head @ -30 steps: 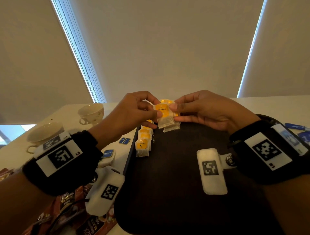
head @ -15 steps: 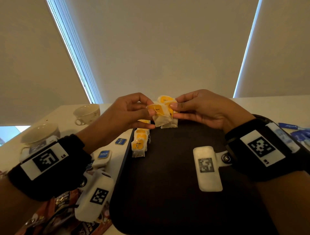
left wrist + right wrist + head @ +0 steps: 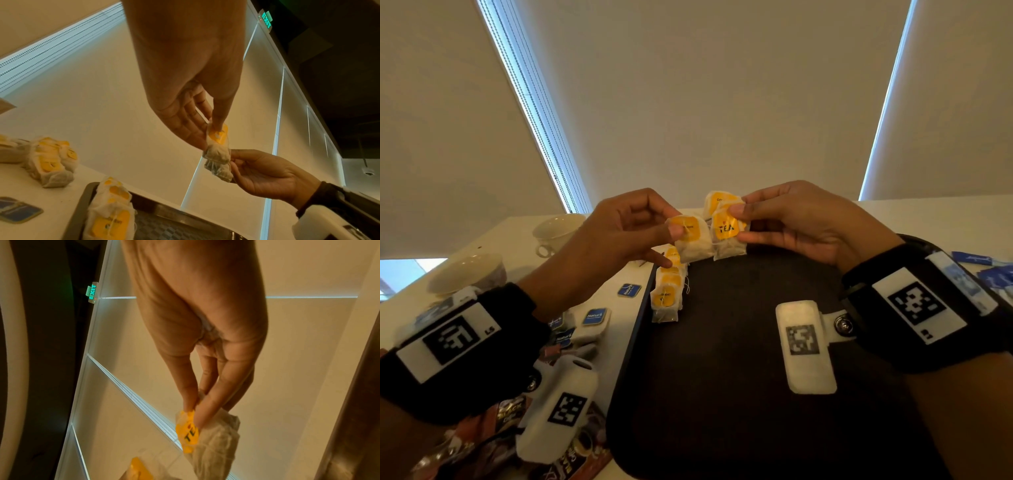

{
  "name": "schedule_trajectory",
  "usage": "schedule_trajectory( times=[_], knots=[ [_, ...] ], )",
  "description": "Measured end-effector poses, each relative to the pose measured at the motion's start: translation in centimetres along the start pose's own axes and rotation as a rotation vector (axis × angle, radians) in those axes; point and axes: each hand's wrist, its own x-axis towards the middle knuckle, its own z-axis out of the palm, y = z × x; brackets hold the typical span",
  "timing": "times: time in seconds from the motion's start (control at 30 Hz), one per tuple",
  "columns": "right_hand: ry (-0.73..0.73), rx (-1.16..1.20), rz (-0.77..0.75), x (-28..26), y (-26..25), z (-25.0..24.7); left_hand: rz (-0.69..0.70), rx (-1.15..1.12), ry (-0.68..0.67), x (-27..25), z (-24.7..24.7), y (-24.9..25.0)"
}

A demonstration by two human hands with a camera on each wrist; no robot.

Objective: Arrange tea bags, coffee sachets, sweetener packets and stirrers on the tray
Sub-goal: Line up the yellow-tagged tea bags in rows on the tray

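Already tea bags (image 3: 667,294) on tray (image 3: 722,394)

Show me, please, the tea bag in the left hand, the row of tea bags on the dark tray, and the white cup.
Yellow-tagged paper tea bag (image 3: 690,236), head view, on its yellow tag.
Row of yellow-tagged tea bags (image 3: 667,298), head view, on the nearest bag.
White ceramic cup (image 3: 554,233), head view, on its side wall.

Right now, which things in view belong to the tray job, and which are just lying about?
Job: tea bag in left hand; tea bags in right hand; tea bag row; tray; blue packets; brown sachets.
Lying about: two cups.
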Motion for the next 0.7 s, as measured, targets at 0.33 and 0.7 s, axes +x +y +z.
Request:
schedule_trajectory(
  times=[0.33, 0.7],
  knots=[
    [0.051, -0.008, -0.001, 0.0, 0.0, -0.3, 0.062, -0.094, 0.021, -1.0, -3.3, -0.5],
    [0.049, -0.034, -0.01, -0.1, -0.3, -0.5, -0.405, 0.474, -0.522, -1.3, -2.4, -3.4]
  ],
)
